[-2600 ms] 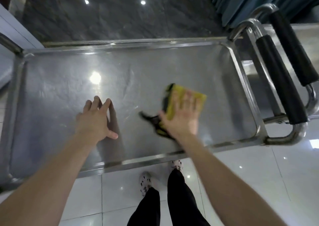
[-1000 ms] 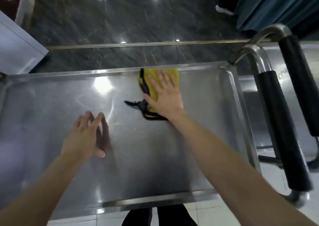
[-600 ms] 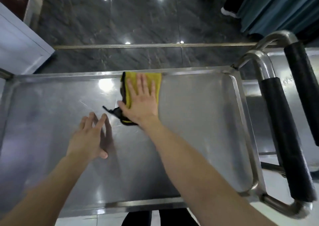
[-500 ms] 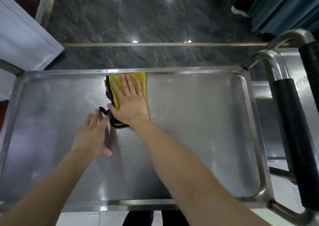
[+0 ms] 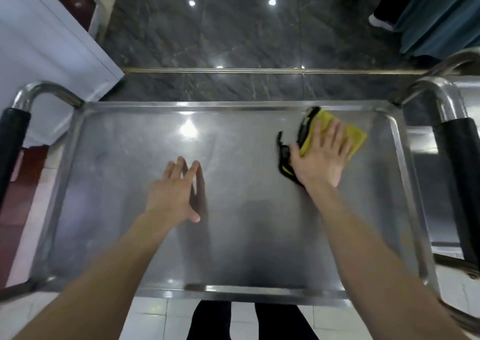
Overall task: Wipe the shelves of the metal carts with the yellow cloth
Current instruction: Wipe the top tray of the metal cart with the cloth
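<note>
The top shelf of a steel cart fills the view, with a raised rim all round. A yellow cloth with a black edge lies near the shelf's far right corner. My right hand presses flat on the cloth with straight, spread fingers and covers most of it. A black strap of the cloth sticks out to the left of that hand. My left hand rests flat on the bare metal near the middle of the shelf, fingers straight, holding nothing.
Black-padded handles stand at the cart's left end and right end. A second metal cart abuts on the right. A white cabinet is at the back left. Another person's shoes stand on dark floor near a blue curtain.
My right hand has slid the cloth from the far middle of the shelf to the far right corner. My left hand has stayed flat on the shelf near the middle.
</note>
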A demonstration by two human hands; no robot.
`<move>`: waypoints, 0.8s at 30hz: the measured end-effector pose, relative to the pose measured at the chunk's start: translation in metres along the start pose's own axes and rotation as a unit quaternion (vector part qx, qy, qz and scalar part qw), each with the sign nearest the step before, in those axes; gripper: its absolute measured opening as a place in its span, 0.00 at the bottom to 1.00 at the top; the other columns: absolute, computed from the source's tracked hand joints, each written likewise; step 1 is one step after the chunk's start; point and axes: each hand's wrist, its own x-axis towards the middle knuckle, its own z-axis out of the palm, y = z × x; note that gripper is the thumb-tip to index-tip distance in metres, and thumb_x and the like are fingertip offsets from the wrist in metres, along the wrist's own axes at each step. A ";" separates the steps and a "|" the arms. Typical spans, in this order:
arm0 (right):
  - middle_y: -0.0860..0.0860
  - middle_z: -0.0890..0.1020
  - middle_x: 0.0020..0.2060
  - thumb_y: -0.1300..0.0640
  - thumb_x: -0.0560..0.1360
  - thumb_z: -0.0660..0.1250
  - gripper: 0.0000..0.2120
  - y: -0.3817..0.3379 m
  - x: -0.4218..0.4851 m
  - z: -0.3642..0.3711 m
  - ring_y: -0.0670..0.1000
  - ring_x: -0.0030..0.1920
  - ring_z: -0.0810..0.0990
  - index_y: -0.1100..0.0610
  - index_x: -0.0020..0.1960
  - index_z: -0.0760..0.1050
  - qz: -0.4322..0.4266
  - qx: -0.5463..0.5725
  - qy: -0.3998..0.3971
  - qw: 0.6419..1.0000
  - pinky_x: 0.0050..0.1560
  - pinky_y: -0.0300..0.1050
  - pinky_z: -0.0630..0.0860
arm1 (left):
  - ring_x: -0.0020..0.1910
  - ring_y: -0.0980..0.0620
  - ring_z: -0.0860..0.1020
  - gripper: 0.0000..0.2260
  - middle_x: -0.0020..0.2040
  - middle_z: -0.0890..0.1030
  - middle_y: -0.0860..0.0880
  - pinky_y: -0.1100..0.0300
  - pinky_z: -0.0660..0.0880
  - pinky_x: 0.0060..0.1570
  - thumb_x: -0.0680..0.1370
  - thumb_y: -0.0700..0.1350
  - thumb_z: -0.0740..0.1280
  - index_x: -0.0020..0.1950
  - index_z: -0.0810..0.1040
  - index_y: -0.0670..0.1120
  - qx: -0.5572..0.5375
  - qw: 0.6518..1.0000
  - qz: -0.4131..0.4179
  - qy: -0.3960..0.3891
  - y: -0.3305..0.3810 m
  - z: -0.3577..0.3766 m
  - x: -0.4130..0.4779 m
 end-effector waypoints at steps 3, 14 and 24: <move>0.61 0.52 0.86 0.32 0.80 0.55 0.42 -0.127 -0.067 0.023 0.61 0.86 0.46 0.53 0.87 0.55 -0.199 0.018 -0.026 0.979 0.83 0.67 0.45 | 0.87 0.42 0.55 0.59 0.88 0.52 0.46 0.43 0.65 0.81 0.67 0.71 0.73 0.89 0.48 0.50 -0.037 0.997 0.051 0.037 -0.026 0.012 -0.014; 0.59 0.54 0.86 0.31 0.82 0.51 0.40 -0.096 -0.059 0.028 0.59 0.86 0.50 0.52 0.87 0.54 -0.033 -0.003 0.007 0.999 0.84 0.65 0.49 | 0.79 0.32 0.65 0.31 0.83 0.64 0.37 0.34 0.61 0.79 0.86 0.60 0.51 0.85 0.63 0.45 0.015 0.983 -0.030 0.180 -0.186 0.039 -0.010; 0.55 0.53 0.87 0.33 0.83 0.48 0.37 -0.400 -0.088 0.059 0.56 0.87 0.46 0.49 0.87 0.53 -0.292 0.008 -0.044 0.955 0.84 0.64 0.42 | 0.82 0.34 0.62 0.29 0.82 0.66 0.36 0.37 0.60 0.81 0.88 0.59 0.51 0.83 0.67 0.43 0.002 0.977 -0.019 0.214 -0.205 0.076 -0.003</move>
